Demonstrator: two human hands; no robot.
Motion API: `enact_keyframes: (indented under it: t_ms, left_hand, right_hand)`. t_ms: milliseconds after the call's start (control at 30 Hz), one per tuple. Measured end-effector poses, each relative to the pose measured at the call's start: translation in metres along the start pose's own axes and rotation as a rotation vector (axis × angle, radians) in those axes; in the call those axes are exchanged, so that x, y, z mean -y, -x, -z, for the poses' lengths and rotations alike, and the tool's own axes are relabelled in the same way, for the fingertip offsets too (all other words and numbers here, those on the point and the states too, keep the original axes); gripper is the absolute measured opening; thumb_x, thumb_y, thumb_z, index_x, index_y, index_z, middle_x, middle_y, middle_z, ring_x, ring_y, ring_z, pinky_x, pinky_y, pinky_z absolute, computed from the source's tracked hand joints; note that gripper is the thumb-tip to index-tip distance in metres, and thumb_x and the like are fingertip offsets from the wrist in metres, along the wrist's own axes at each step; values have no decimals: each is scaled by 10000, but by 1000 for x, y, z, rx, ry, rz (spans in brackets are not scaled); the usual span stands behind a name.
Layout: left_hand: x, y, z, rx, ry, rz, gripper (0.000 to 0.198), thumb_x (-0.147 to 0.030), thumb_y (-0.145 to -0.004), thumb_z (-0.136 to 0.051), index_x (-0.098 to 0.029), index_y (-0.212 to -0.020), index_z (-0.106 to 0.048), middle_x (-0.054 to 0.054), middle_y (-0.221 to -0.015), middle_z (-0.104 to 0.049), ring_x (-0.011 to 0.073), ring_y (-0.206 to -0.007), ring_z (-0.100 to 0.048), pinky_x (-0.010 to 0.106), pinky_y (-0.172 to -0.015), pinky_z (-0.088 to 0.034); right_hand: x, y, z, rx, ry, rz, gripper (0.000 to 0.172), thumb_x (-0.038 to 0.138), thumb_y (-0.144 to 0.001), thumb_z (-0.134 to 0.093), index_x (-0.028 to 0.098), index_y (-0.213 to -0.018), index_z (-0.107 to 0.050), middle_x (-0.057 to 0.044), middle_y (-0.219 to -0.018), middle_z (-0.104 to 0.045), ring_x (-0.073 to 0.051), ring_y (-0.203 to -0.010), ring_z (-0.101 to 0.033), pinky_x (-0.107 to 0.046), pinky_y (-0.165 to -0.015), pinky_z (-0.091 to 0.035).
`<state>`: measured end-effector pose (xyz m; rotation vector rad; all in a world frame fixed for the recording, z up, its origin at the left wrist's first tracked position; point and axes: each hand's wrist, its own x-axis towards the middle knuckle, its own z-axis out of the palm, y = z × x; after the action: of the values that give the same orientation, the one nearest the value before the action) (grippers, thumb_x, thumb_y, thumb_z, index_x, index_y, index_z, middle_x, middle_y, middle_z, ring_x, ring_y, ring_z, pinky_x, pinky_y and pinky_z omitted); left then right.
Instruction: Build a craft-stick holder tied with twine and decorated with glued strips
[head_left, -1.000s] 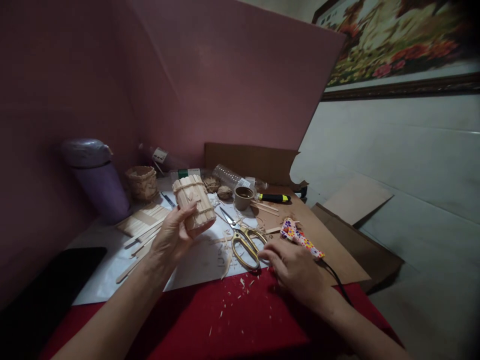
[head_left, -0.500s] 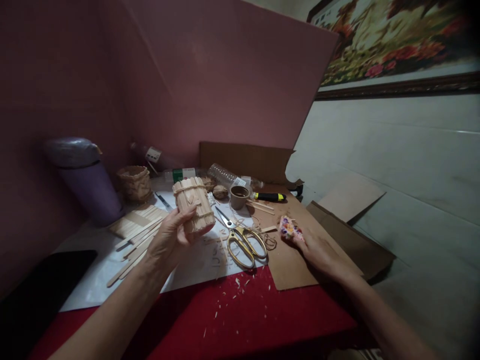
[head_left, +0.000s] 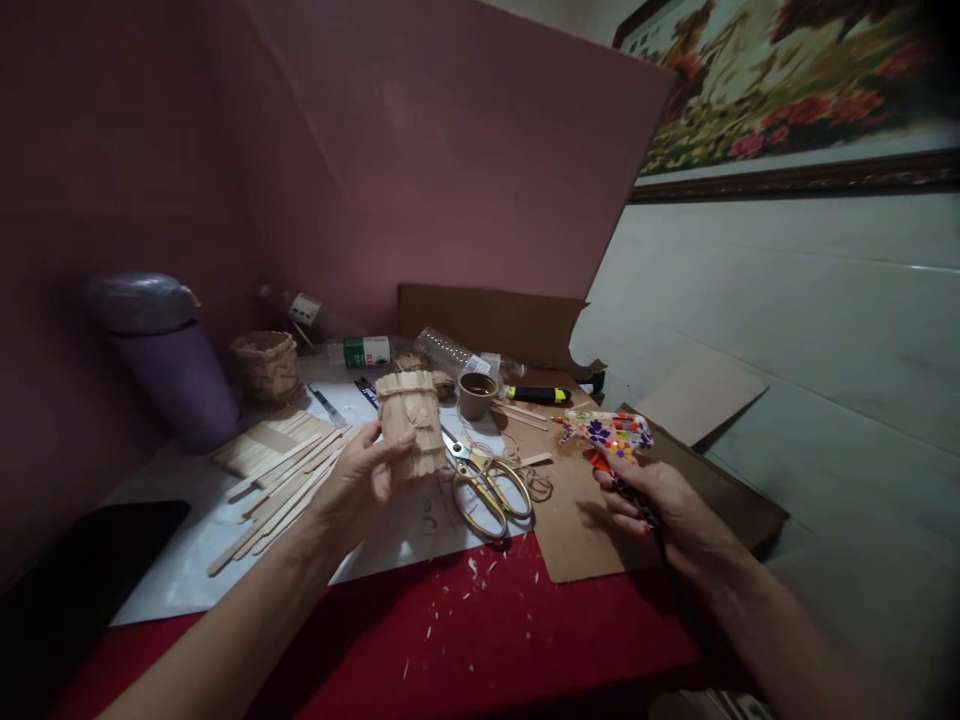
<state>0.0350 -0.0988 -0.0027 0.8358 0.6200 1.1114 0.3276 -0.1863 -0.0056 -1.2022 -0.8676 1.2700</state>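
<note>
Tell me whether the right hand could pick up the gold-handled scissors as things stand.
Probably not right away: the right hand is wrapped around the flowered glue gun. The way itself looks free, though; the scissors lie nearby, largely uncovered on that side.
</note>
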Motion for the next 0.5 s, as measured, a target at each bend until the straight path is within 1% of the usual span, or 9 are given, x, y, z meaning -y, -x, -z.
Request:
enact_keyframes:
  t_ms: [67,167,200,233,333,400,500]
  left_hand:
    - [1,2,-2,23,2,15,469,-122,-706,-672,-141,-1153,-530,130,-1087,-657,248,-926,-646,410,-788,-557]
    - [5,4,-4,53,29,41,498,-95,-688,-656,-133,-1165,-518,142,-1128,-648,249,-959,-641,366,-805,-544]
    - [6,4,-4,63,40,51,519,-90,-676,-656,-130,-1174,-513,144,-1135,-645,253,-965,-639,362,-806,-541]
    - [7,4,-4,70,48,61,542,-87,-663,-660,-125,-1183,-509,145,-1133,-646,255,-964,-639,355,-803,-538]
    - [9,5,-5,87,54,93,591,-100,-631,-684,-116,-1194,-504,138,-1090,-661,256,-945,-644,329,-776,-534]
    - [9,6,-7,100,57,101,590,-110,-624,-694,-117,-1183,-505,133,-1064,-667,259,-943,-644,326,-768,-530]
    - [8,8,-10,110,61,102,573,-113,-620,-706,-125,-1158,-507,126,-1044,-672,257,-939,-645,327,-769,-524]
  right_hand:
    - [1,7,-12,22,30,-2,303,373,-769,-693,149,-722,-494,65,-551,-390,-14,-416,-270,-124,-336,-243]
    - [2,19,-33,45,73,9,318,321,-705,-749,168,-734,-472,86,-513,-361,-13,-395,-250,-137,-337,-204]
    - [3,24,-40,48,82,-2,328,317,-685,-761,170,-749,-475,87,-509,-369,-13,-391,-258,-141,-342,-199]
    - [4,28,-48,39,82,-18,341,309,-665,-772,171,-805,-495,86,-519,-387,-16,-397,-277,-142,-353,-204]
    - [8,37,-67,40,106,-44,406,300,-630,-782,173,-913,-519,69,-553,-458,-36,-423,-351,-154,-379,-256]
    - [9,38,-75,63,173,-53,381,321,-636,-775,171,-884,-528,65,-549,-474,-41,-419,-371,-164,-387,-281]
    - [7,33,-81,127,278,-37,328,388,-661,-749,167,-767,-530,67,-509,-456,-41,-394,-357,-171,-373,-278]
